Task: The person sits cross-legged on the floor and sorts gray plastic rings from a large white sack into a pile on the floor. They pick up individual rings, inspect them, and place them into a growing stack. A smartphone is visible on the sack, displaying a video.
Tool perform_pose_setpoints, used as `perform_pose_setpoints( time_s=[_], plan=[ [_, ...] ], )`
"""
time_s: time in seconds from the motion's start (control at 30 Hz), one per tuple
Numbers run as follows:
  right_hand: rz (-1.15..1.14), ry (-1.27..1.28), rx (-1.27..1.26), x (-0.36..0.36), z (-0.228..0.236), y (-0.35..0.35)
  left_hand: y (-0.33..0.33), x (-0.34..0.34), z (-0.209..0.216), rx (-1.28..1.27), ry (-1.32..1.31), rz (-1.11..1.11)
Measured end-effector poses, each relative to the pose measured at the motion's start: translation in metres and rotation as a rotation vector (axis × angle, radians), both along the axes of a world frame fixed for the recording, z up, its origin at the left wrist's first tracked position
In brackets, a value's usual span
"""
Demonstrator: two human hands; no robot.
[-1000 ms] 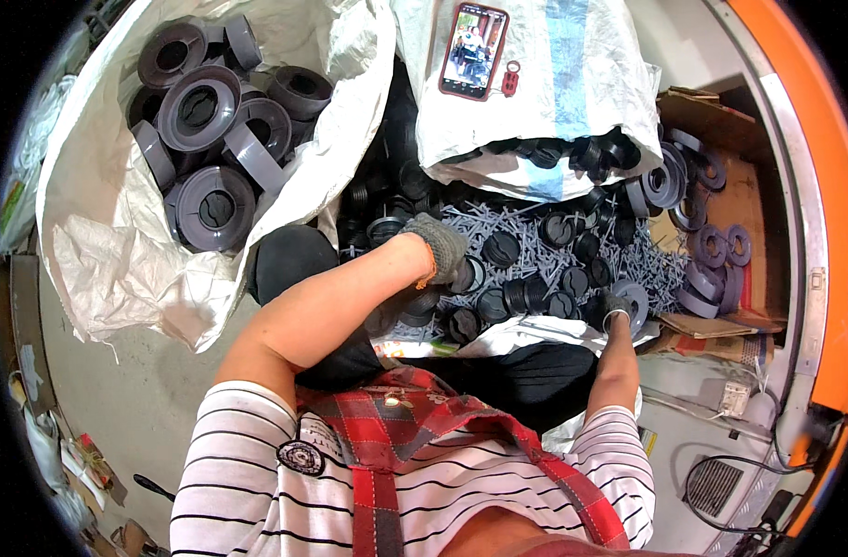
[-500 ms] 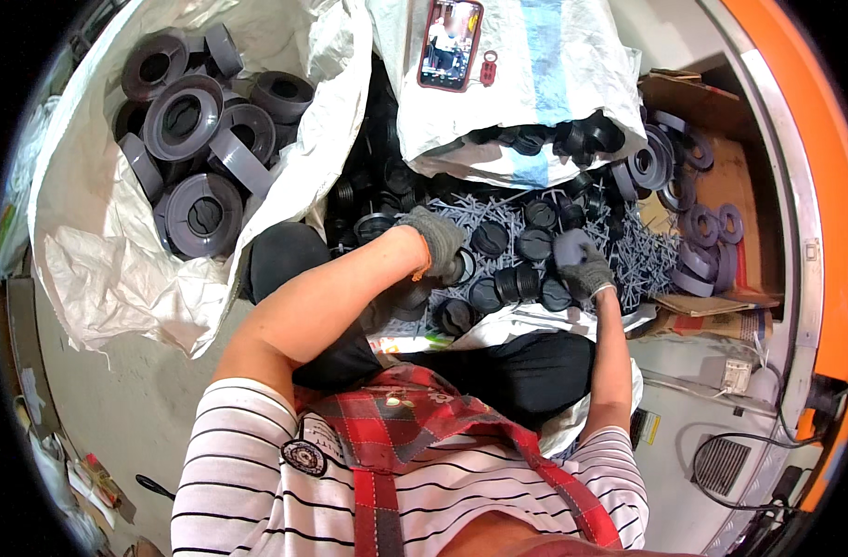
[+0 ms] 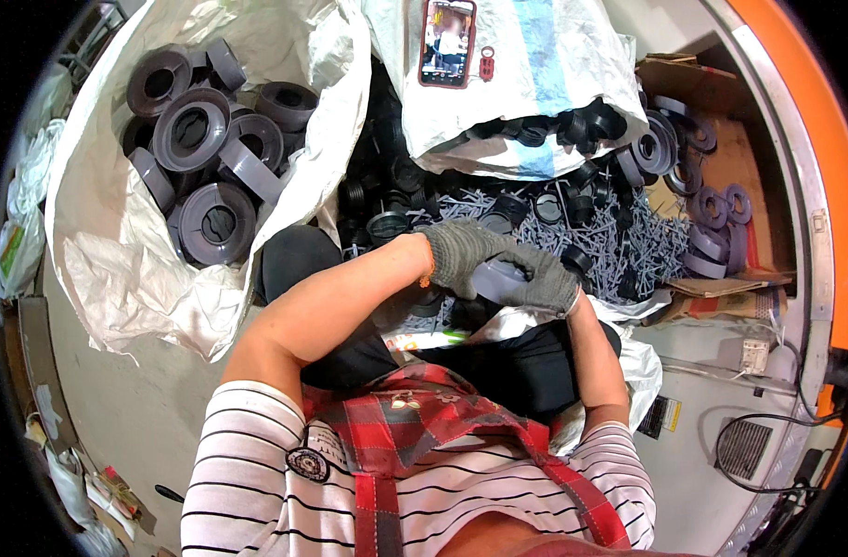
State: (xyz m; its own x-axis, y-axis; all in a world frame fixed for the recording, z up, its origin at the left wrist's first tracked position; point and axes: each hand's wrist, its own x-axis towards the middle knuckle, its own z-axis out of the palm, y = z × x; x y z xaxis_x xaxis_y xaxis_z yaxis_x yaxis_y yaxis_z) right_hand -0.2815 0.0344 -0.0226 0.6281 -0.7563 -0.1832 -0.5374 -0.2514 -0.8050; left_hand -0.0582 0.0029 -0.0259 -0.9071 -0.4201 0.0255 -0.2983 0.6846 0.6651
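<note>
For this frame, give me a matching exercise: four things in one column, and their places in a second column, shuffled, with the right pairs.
Things:
1. phone
2. large grey rings
3. grey plastic part
4. flat grey rings

Places:
A. on cardboard at the right
B. lying on the white bag at the top
C. between the gloved left hand and right hand
D. piled in the open white sack at the left

Pairs: 1-B, 2-D, 3-C, 4-A

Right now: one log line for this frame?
left hand: gloved, on grey ring | right hand: gloved, same ring | white sack: grey rings, left
</note>
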Motion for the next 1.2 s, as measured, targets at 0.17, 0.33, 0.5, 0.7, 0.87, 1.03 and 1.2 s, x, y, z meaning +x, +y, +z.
perform_pose_setpoints(
  time_s=[0.17,0.33,0.5,0.7,0.87,1.03,1.2],
  plan=[
    [-0.359,0.193,-0.244,-0.030,-0.035,-0.029,0.004,-0.005,0.009,-0.045,-0.036,0.340],
    [-0.429,0.718,-0.149,-0.032,-0.048,-0.034,-0.009,0.001,0.006,-0.043,0.106,0.799],
    [-0.058,0.977,-0.105,-0.015,-0.068,-0.013,-0.009,-0.001,-0.001,0.027,0.123,0.834],
    [-0.185,1.017,-0.088,-0.019,-0.054,-0.020,-0.007,-0.001,0.000,0.015,0.069,0.802],
    [-0.070,1.088,0.168,-0.007,-0.034,-0.028,-0.006,0.001,0.002,-0.010,0.082,0.815],
    [0.033,1.110,0.022,-0.027,-0.064,-0.026,-0.006,0.000,0.005,0.010,0.055,0.793],
    [-0.059,1.086,0.046,-0.028,-0.069,-0.030,-0.006,0.000,0.005,-0.006,0.046,0.790]
  ],
)
